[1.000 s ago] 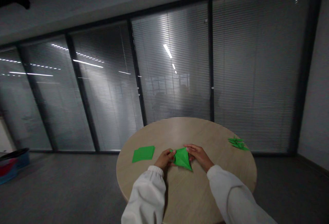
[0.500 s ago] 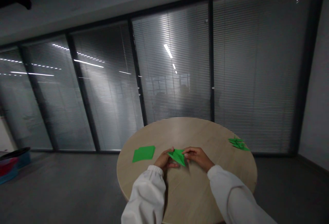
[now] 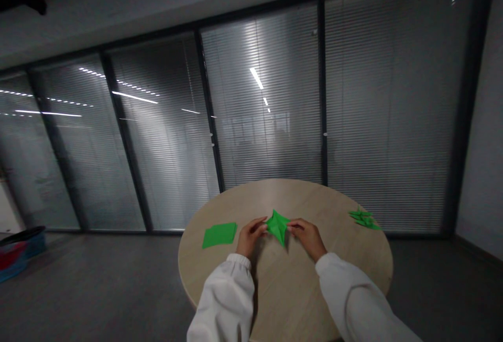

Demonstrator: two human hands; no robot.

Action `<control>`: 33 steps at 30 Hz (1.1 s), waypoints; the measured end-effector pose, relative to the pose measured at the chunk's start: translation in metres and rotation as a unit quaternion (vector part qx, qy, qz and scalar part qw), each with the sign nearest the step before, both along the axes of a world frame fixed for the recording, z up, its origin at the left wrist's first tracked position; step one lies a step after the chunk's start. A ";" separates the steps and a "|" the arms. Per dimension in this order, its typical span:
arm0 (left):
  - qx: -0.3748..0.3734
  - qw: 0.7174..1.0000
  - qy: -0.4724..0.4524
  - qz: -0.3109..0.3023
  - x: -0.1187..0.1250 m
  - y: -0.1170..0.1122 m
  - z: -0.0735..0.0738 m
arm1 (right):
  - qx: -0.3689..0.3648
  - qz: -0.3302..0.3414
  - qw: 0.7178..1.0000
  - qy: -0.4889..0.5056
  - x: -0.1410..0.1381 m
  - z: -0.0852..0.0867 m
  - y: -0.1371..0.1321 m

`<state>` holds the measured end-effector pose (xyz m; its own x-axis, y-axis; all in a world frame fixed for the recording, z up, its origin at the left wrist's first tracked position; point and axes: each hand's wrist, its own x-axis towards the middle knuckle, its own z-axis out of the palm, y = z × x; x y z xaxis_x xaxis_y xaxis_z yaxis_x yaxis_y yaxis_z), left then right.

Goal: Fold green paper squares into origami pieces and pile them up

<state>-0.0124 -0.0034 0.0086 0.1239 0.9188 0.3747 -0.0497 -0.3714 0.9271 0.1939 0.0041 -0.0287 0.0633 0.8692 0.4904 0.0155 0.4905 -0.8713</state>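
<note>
A folded green paper (image 3: 278, 227), pointed at its near and far ends, is stretched between my two hands over the middle of the round table (image 3: 291, 295). My left hand (image 3: 251, 234) pinches its left corner. On the opposite side, my right hand (image 3: 308, 236) pinches the right corner with thumb and fingertips. A stack of flat green paper sheets (image 3: 219, 234) lies to the left of my left hand. Several folded green paper pieces (image 3: 364, 218) lie close together near the table's right edge.
Behind the table stands a glass partition with blinds (image 3: 271, 138) and dark frames. On the floor at far left is a blue bin (image 3: 33, 245) with something red in it. A pale wall (image 3: 481, 174) rises at the right.
The folded paper has been turned and spread wider, its far point now standing up. My left hand has shifted its grip from around the paper to its left corner.
</note>
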 end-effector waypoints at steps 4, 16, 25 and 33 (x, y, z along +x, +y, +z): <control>0.016 0.999 0.043 0.015 0.000 -0.001 0.001 | 0.005 -0.007 1.000 0.006 0.001 0.002 -0.001; 0.008 0.999 0.007 0.034 -0.006 0.011 -0.012 | 0.024 -0.016 0.999 -0.018 0.003 0.005 -0.004; 0.081 0.992 0.080 0.054 -0.007 0.011 -0.009 | 0.052 -0.032 0.997 -0.046 0.003 0.002 -0.001; 0.110 0.983 0.110 0.094 -0.009 0.014 -0.011 | -0.003 -0.030 0.999 -0.015 0.003 -0.001 0.002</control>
